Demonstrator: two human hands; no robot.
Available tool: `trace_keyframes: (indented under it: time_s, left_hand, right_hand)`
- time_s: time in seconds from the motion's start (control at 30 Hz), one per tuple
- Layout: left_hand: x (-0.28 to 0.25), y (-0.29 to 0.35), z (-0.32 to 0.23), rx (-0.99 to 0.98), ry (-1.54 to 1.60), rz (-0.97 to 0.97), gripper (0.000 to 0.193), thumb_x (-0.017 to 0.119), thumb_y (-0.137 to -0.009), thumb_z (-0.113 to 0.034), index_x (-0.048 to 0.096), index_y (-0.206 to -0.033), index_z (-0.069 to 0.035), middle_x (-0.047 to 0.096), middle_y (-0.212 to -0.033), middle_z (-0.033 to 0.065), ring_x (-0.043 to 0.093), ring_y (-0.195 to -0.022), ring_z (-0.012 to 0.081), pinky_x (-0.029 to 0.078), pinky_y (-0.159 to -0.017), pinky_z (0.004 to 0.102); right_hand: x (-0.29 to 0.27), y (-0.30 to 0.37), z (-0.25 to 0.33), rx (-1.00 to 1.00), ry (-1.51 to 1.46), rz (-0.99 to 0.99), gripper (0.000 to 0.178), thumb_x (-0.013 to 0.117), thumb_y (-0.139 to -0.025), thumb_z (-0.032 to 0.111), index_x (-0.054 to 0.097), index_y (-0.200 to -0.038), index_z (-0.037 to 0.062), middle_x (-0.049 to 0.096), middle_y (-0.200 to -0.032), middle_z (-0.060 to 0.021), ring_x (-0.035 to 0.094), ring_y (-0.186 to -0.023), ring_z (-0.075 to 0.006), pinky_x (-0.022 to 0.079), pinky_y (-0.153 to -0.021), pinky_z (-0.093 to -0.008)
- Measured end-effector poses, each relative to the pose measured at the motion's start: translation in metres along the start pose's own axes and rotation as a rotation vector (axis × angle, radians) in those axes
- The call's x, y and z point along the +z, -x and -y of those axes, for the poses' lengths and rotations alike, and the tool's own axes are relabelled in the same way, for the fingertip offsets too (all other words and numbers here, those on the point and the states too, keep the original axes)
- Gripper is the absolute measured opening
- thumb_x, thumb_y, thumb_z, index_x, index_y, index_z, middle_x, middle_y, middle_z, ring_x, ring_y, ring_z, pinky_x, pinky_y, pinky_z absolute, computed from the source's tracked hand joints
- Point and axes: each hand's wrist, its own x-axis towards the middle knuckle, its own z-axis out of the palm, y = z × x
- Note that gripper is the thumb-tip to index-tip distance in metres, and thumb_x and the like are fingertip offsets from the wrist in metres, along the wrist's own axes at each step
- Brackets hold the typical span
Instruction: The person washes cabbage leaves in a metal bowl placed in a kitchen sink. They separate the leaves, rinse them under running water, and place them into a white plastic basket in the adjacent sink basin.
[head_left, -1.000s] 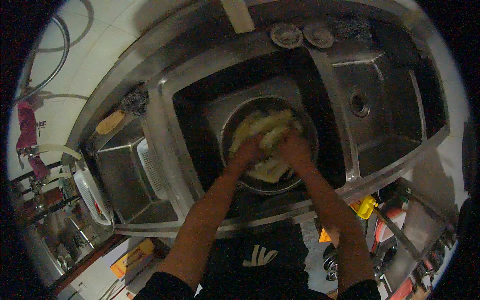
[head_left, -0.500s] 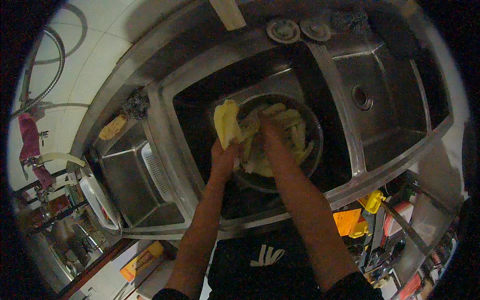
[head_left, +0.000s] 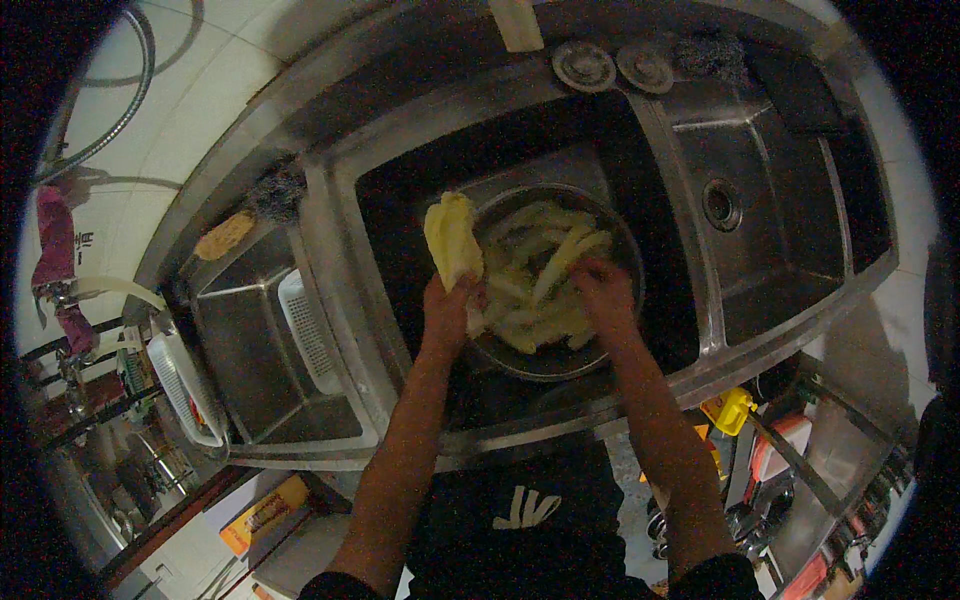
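Note:
My left hand [head_left: 450,308] is closed around the pale base of a yellow cabbage heart [head_left: 453,236], holding it upright over the left rim of a round metal basin [head_left: 545,377]. Loose pale cabbage leaves [head_left: 528,322] fill the basin, apparently lying in water. Over the basin's right side, my right hand [head_left: 606,292] has its fingers curled at a long cabbage leaf [head_left: 562,262], seemingly pinching it; the fingertips are dim and partly hidden. The basin sits inside the large middle sink [head_left: 385,240].
Smaller sinks lie on the left [head_left: 250,350] and right [head_left: 770,200]. A white perforated basket [head_left: 310,330] stands in the left one. Two round drain strainers [head_left: 584,66], steel scourers [head_left: 710,55] and a yellow sponge [head_left: 225,236] rest along the back ledge.
My right hand has moved right and nearer, from the basin's middle to its right side, with a long leaf now at its fingers. The left hand still holds the cabbage heart.

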Motion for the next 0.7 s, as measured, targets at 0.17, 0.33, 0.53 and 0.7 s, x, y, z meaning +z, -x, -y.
trace_keyframes:
  time_s: [0.17,0.33,0.53,0.7]
  left_hand:
    - [0.006,0.001,-0.003,-0.025,0.048,0.015,0.024,0.066,-0.1,-0.018,0.06,-0.116,-0.001,0.065,-0.086,0.0069,0.061,-0.069,0.0165,0.051,-0.064,0.0331]
    - [0.005,-0.003,0.008,-0.06,0.015,-0.003,0.024,0.067,-0.099,-0.017,0.06,-0.116,-0.002,0.066,-0.086,0.0072,0.063,-0.07,0.018,0.052,-0.063,0.0341]
    - [0.002,-0.006,0.013,-0.116,0.25,0.02,0.024,0.066,-0.098,-0.014,0.059,-0.117,-0.002,0.066,-0.087,0.0079,0.063,-0.069,0.0202,0.052,-0.062,0.0355]
    - [-0.002,-0.01,0.016,-0.12,0.084,-0.062,0.026,0.066,-0.098,-0.012,0.058,-0.121,-0.004,0.066,-0.089,0.0084,0.063,-0.068,0.0207,0.052,-0.059,0.0356]
  right_hand:
    - [0.004,-0.026,-0.033,0.493,-0.424,-0.046,0.035,0.072,-0.096,0.029,0.067,-0.119,0.0036,0.066,-0.098,-0.0069,0.065,-0.092,-0.0229,0.053,-0.083,-0.039]
    - [0.051,-0.053,-0.051,0.269,-0.039,-0.155,0.042,0.075,-0.092,0.031,0.066,-0.122,0.0035,0.065,-0.106,-0.0116,0.064,-0.099,-0.0288,0.053,-0.088,-0.043]
    - [0.079,-0.077,-0.098,-0.265,0.601,-0.293,0.051,0.078,-0.087,0.033,0.065,-0.126,0.0033,0.065,-0.116,-0.0173,0.063,-0.107,-0.0358,0.052,-0.094,-0.0479]
    - [0.077,-0.088,-0.106,0.177,-0.331,-0.167,0.061,0.082,-0.081,0.033,0.063,-0.131,0.0034,0.062,-0.126,-0.0198,0.06,-0.116,-0.0383,0.05,-0.099,-0.0508]
